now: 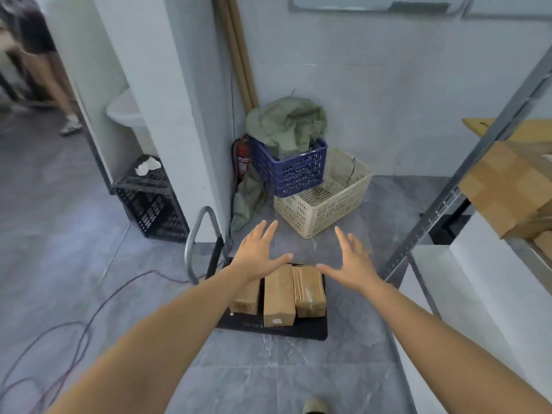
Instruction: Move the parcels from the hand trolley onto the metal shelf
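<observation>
Three brown cardboard parcels lie side by side on the black deck of the hand trolley [268, 328] on the floor: a left parcel [245, 300], a long middle parcel [278, 297] and a right parcel [309, 291]. The trolley's grey handle [197, 231] rises at its left. My left hand [257, 252] hovers over the left parcel, fingers spread, holding nothing. My right hand [351, 259] is stretched out above the right parcel's far end, also spread and empty. The metal shelf [442, 210] stands at the right, with cardboard boxes [507, 186] on it.
Beyond the trolley sit a cream plastic basket [328, 201] and a blue crate [291, 171] with green cloth, next to a red fire extinguisher [243, 156]. A black crate [152, 201] stands left, cables [74, 327] trail across the floor, and a person's legs [56, 88] show far left.
</observation>
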`<state>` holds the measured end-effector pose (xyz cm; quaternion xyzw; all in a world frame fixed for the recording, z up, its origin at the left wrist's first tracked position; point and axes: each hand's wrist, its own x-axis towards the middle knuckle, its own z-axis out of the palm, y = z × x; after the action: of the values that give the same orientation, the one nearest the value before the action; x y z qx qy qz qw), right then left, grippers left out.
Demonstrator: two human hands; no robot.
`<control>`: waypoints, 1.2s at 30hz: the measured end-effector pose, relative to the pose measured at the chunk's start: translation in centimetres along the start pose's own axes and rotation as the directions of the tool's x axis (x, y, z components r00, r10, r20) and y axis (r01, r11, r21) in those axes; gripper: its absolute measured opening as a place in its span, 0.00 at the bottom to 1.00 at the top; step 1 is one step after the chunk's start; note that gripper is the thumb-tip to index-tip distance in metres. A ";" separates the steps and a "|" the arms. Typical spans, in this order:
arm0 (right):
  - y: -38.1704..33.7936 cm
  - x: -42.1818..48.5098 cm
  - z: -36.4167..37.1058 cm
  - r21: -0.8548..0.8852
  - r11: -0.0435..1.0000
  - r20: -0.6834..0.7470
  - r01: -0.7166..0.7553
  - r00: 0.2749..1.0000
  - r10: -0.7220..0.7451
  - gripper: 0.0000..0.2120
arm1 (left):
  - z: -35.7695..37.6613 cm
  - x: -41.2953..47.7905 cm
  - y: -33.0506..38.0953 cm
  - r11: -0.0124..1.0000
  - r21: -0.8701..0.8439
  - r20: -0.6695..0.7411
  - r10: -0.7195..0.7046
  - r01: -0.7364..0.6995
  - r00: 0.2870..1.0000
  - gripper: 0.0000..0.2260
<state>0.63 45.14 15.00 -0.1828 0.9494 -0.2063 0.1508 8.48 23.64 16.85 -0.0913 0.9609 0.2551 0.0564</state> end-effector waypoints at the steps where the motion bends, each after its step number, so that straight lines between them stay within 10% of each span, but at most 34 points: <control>1: -0.1 0.8 0.3 -0.004 1.000 0.023 0.010 1.000 -0.010 0.48 | 0.1 0.2 -0.4 1.000 -0.003 -0.005 -0.025 0.025 1.000 0.38; 18: 12.3 12.7 8.5 -0.122 0.993 0.318 0.004 0.947 0.036 0.50 | 12.8 9.5 -4.6 0.943 -0.006 0.184 -0.326 0.333 0.927 0.38; 36: 25.6 24.4 33.1 -0.061 0.964 0.375 -0.258 0.889 0.262 0.40 | 39.9 20.7 -15.7 0.955 0.117 0.454 -0.296 0.273 0.840 0.40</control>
<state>-16.36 45.69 -30.40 -0.0914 0.9190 -0.1404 0.3569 -6.05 27.16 -28.39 -0.1672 0.9004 0.2355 0.3253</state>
